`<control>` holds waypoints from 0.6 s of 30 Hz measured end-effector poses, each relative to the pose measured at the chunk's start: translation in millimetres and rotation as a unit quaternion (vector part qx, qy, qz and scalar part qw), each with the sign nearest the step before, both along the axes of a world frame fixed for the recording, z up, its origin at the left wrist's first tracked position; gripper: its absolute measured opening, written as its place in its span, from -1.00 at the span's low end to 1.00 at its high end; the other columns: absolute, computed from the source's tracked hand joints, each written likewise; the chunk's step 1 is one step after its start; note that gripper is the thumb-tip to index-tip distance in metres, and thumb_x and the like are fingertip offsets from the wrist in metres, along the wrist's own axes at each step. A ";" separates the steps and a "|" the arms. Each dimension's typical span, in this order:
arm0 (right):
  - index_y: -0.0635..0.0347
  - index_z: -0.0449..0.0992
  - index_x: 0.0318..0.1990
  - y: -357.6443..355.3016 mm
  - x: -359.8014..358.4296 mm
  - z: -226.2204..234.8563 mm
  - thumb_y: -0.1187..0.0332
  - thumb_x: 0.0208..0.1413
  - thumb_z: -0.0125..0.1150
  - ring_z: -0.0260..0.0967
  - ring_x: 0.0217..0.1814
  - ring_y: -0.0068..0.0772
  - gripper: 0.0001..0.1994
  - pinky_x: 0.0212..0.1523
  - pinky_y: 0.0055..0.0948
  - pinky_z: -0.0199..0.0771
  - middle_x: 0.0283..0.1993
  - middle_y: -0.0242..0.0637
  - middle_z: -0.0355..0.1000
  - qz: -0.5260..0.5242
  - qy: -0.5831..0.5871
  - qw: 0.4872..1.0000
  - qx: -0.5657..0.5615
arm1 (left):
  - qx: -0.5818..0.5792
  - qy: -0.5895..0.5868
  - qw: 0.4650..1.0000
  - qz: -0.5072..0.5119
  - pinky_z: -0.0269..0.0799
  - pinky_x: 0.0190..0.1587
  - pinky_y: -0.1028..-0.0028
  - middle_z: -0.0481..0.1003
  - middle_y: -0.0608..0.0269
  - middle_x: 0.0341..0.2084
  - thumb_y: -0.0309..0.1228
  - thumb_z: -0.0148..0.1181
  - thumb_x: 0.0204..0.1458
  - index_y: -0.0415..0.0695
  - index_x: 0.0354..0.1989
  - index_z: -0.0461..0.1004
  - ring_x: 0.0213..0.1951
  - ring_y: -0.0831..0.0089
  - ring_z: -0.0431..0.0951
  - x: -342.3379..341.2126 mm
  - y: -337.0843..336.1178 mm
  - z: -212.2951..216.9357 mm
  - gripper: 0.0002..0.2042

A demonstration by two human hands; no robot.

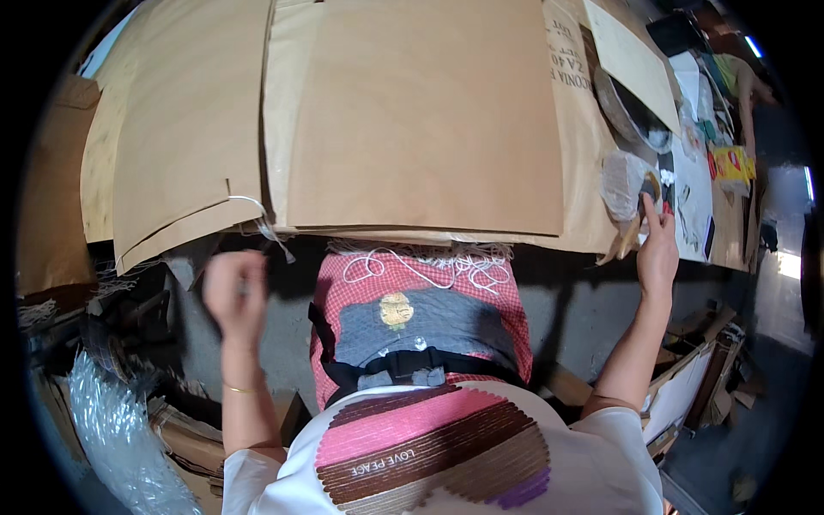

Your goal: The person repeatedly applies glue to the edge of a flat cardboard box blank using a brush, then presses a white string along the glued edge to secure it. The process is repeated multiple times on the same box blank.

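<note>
My left hand (236,292) hangs just off the table's near edge, smeared by motion, so its fingers are unclear. Close to it, a white string (251,201) with a knotted end trails over the left brown paper sheet (189,120). A second large brown sheet (429,120) lies flat in front of me. At the table's right side my right hand (659,245) reaches to a clear plastic tub (623,184), its fingers closed on a small dark thing at the tub's rim that I cannot make out. Loose white strings (446,268) lie across my red checked apron (506,300).
Beyond the tub are a round metal basin (620,107), a pale board (635,64) and a yellow packet (732,167). Another person's arm (747,112) shows at the far right. Clear plastic wrap (120,438) and cardboard pieces (193,438) lie lower left; stacked boards (687,390) stand lower right.
</note>
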State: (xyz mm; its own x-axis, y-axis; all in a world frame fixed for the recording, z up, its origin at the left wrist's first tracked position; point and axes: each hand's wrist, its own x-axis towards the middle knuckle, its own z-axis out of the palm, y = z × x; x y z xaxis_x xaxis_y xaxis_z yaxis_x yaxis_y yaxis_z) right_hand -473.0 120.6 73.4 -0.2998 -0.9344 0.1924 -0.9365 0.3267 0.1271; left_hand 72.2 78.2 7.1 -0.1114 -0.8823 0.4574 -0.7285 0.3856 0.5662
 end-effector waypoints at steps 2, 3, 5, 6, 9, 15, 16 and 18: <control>-0.12 0.34 0.20 6.9 -10.2 0.5 0.57 -0.07 0.19 0.37 -0.14 -0.07 -0.40 -0.16 -0.24 0.41 -0.10 -0.15 0.31 0.029 -0.028 0.999 0.031 | 0.039 -0.059 0.980 -0.185 0.40 -0.40 0.34 0.45 0.18 -0.56 -0.57 0.28 -0.19 -0.18 -0.48 0.48 -0.45 0.21 0.48 -51.0 6.6 5.7 -0.90; -0.16 0.35 0.20 7.1 -11.9 -7.2 0.59 -0.08 0.19 0.37 -0.15 -0.10 -0.38 -0.16 -0.25 0.40 -0.13 -0.19 0.32 0.052 -0.019 0.998 -0.016 | 0.061 -0.076 0.961 -0.259 0.40 -0.40 0.31 0.44 0.17 -0.57 -0.52 0.29 -0.20 -0.18 -0.47 0.49 -0.45 0.19 0.48 -70.0 10.4 3.5 -0.89; -0.20 0.34 0.20 5.9 -15.1 -12.5 0.64 -0.10 0.15 0.36 -0.09 -0.12 -0.35 -0.11 -0.31 0.40 -0.07 -0.19 0.33 0.084 -0.025 0.996 -0.028 | 0.141 -0.093 0.929 -0.330 0.40 -0.39 0.30 0.47 0.11 -0.47 -0.51 0.27 -0.17 -0.20 -0.39 0.50 -0.40 0.16 0.49 -97.8 11.1 -4.9 -0.86; -0.11 0.39 0.15 7.0 -20.6 -17.5 0.60 -0.06 0.17 0.38 -0.17 -0.12 -0.44 -0.15 -0.34 0.41 -0.16 -0.20 0.38 0.109 -0.012 0.994 -0.021 | 0.153 -0.101 0.920 -0.347 0.40 -0.37 0.29 0.48 0.11 -0.45 -0.51 0.25 -0.16 -0.20 -0.38 0.51 -0.37 0.16 0.50 -114.6 4.9 -0.6 -0.86; 0.09 0.45 0.02 11.3 -15.7 -8.0 0.59 -0.10 0.24 0.40 -0.29 -0.12 -0.56 -0.27 -0.33 0.42 -0.35 -0.21 0.38 0.161 -0.072 0.976 -0.129 | 0.157 -0.136 0.892 -0.401 0.43 -0.28 0.28 0.50 0.10 -0.37 -0.44 0.17 -0.07 -0.19 -0.30 0.53 -0.28 0.14 0.52 -148.5 -11.8 -9.6 -0.84; 0.29 0.43 -0.33 6.0 56.2 11.1 0.49 0.10 0.21 0.21 -0.68 -0.67 -0.92 -0.68 -0.69 0.19 -0.57 -0.37 0.35 -0.005 -0.547 0.739 -0.393 | 0.181 -0.316 0.838 -0.407 0.46 -0.36 0.27 0.51 0.09 -0.47 -0.43 0.05 -0.09 -0.17 -0.48 0.49 -0.40 0.16 0.55 -136.3 -18.2 -58.5 -0.89; 0.28 0.43 -0.37 5.3 64.9 10.1 0.50 0.10 0.21 0.19 -0.68 -0.68 -0.92 -0.68 -0.69 0.16 -0.58 -0.38 0.34 0.003 -0.556 0.731 -0.395 | 0.118 -0.272 0.871 -0.393 0.45 -0.42 0.27 0.49 0.13 -0.56 -0.42 0.05 -0.09 -0.16 -0.54 0.45 -0.48 0.18 0.53 -131.8 -12.4 -46.6 -0.90; 0.27 0.43 -0.46 -1.9 89.5 4.0 0.54 0.07 0.20 0.16 -0.64 -0.72 -0.89 -0.62 -0.67 0.13 -0.59 -0.42 0.31 0.021 -0.581 0.703 -0.410 | 0.103 -0.213 0.900 -0.367 0.43 -0.44 0.30 0.44 0.15 -0.63 -0.43 0.07 -0.11 -0.14 -0.53 0.42 -0.50 0.22 0.51 -117.5 1.4 -26.8 -0.93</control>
State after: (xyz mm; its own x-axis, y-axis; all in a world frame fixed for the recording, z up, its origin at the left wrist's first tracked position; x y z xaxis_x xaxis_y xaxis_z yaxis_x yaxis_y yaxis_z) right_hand -383.5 118.7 77.3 -0.6754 -0.6652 0.3184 -0.2632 -0.1859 -0.9467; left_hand -45.3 79.6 -19.6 -0.8254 -0.5602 0.0706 -0.4878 0.7704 0.4106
